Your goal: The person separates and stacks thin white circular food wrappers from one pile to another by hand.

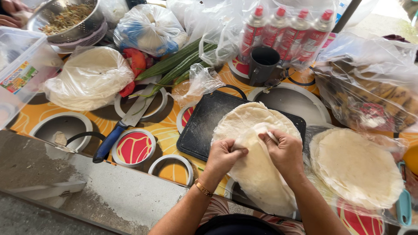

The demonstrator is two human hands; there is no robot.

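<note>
My left hand [224,156] and my right hand [285,150] both pinch the edge of a thin white round wrapper [257,169] and peel it up from a stack of wrappers [246,119]. The stack lies on a black cutting board [204,126]. The lifted wrapper hangs down toward me between my forearms. A gold bracelet is on my left wrist.
Another pile of wrappers [357,167] lies on plastic at the right, a bagged pile [89,78] at the left. A blue-handled knife [126,124], cucumbers [174,65], a dark mug [263,65], red canisters [283,35], a metal bowl of shredded vegetables [69,19] and a clear box [19,69] surround the board.
</note>
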